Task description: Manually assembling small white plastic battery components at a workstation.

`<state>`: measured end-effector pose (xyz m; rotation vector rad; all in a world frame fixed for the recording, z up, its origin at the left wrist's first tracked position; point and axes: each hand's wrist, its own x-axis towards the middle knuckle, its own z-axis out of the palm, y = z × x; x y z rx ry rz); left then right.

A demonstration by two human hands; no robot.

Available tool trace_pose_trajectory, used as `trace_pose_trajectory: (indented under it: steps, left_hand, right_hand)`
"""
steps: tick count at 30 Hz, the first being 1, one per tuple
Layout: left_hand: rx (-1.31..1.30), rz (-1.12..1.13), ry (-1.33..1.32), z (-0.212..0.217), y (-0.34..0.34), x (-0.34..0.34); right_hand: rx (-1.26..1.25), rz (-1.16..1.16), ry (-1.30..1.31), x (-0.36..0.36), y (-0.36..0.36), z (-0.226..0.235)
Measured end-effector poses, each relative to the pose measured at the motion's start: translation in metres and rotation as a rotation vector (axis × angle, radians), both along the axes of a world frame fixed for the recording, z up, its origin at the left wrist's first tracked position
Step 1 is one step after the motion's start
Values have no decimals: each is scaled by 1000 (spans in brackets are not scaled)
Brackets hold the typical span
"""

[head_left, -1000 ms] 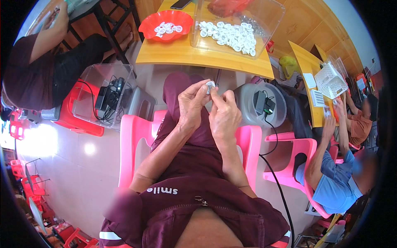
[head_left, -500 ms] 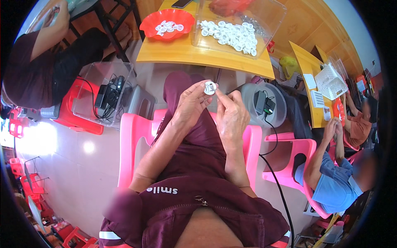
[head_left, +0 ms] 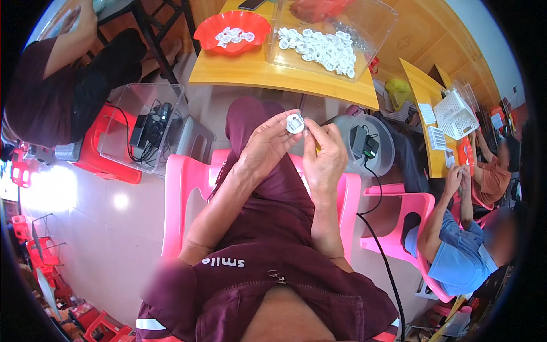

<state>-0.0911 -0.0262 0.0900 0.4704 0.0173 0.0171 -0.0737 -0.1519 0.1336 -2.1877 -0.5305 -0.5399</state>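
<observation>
Above my lap, my left hand [head_left: 268,142] pinches a small round white plastic part [head_left: 294,123] between thumb and fingers, its recessed face showing. My right hand [head_left: 326,151] is at the part's right edge with thumb and forefinger drawn together. What those fingertips hold, if anything, is too small to make out. A bit of yellow shows beside the right palm. Beyond my hands, a red scalloped bowl [head_left: 231,48] with several similar white parts sits on the wooden table [head_left: 239,73]. To its right, a clear plastic bin [head_left: 364,71] holds a heap of white parts [head_left: 327,51].
Small metal pieces [head_left: 356,39] and a red bag [head_left: 316,8] lie at the bin's back. A clear round tub [head_left: 387,149] with a black adapter stands right of my knees. Left is a clear box [head_left: 122,151] with cables on a red stool. Other people sit at both sides.
My right forefinger has come off the part's face and drawn back to its right edge beside the thumb. The part has shifted slightly right and turned, showing its recess more plainly.
</observation>
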Motion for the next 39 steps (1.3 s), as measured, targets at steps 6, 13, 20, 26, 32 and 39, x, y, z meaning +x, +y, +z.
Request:
trace_pose_trajectory:
  steps: [6, 13, 20, 26, 32, 39]
  left_hand:
    - [2, -28, -15, 4, 2, -2]
    - [28, -12, 26, 10, 3, -4]
    - [57, 56, 41, 5, 4, -4]
    - [255, 94, 84, 0, 17, 0]
    - [597, 299, 215, -3, 118, 77]
    - [1574, 713, 459, 55, 194, 152]
  right_hand:
    - [95, 28, -27, 2, 0, 0]
    - [105, 40, -40, 3, 0, 0]
    - [127, 95, 25, 2, 3, -1]
    - [166, 148, 38, 7, 7, -9]
    - [159, 164, 55, 7, 9, -16]
    - [164, 154, 132, 6, 9, -23]
